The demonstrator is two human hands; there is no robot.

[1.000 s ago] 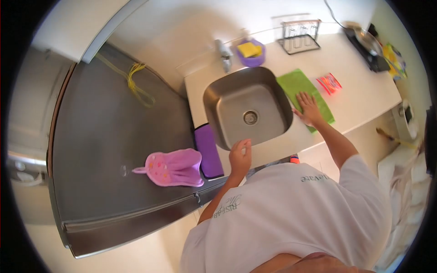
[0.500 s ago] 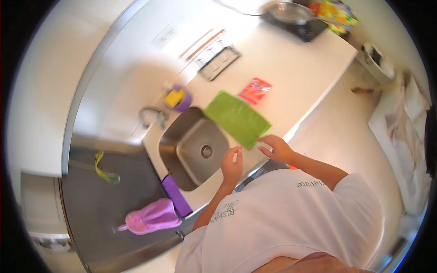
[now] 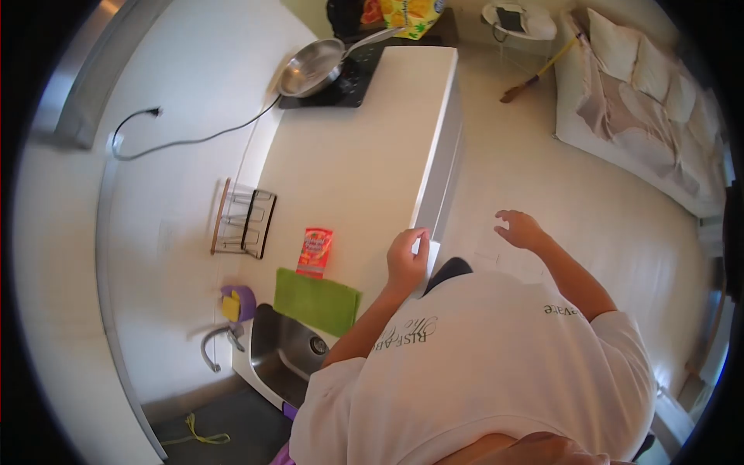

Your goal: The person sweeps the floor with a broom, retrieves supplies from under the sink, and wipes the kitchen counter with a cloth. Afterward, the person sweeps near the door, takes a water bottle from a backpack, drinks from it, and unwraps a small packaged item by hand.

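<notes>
My left hand (image 3: pixel 408 260) is over the white counter's front edge, fingers loosely curled, with nothing visible in it. My right hand (image 3: pixel 521 230) hangs out over the floor, thumb and fingers apart, holding nothing. Left of my left hand, a green cloth (image 3: pixel 316 301) lies flat on the counter beside the steel sink (image 3: pixel 283 341). A red packet (image 3: pixel 315 252) lies against the cloth's far edge. Neither hand touches the cloth or packet.
A steel frying pan (image 3: pixel 311 68) sits on a black cooktop (image 3: pixel 350 87) at the counter's far end. A wire rack (image 3: pixel 257 223), a purple holder (image 3: pixel 246 302) and a faucet (image 3: pixel 211 349) line the wall side. A broom (image 3: pixel 535 79) lies near a sofa (image 3: pixel 570 116).
The view has swung toward the cooktop and sofa, so the sink and cloth now appear lower left. Both hands have moved away from the cloth, the right one out over the floor.
</notes>
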